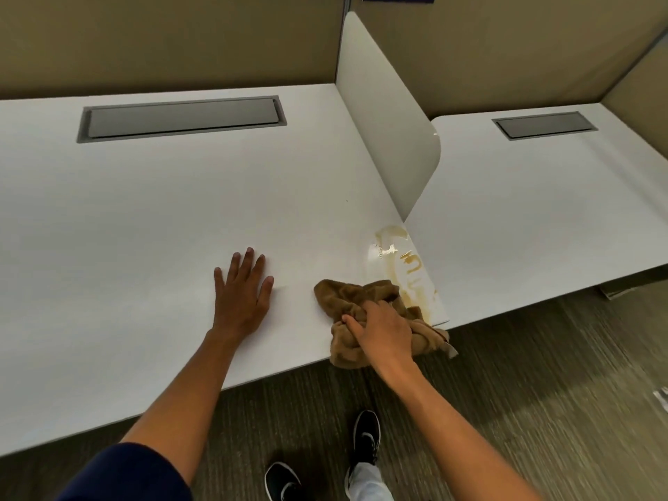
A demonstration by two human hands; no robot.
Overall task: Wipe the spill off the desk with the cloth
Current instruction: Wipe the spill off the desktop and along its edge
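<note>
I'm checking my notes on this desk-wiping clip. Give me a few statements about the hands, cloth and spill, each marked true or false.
1. The right hand grips the brown cloth. True.
2. The left hand holds a spray bottle. False: it rests flat on the desk, fingers spread, holding nothing.
3. The spill lies near the front end of the divider panel. True.
4. The spill is fully wiped away. False: tan streaks remain beyond the cloth.
5. The cloth lies wholly on the desk. False: part overhangs the front edge.
</note>
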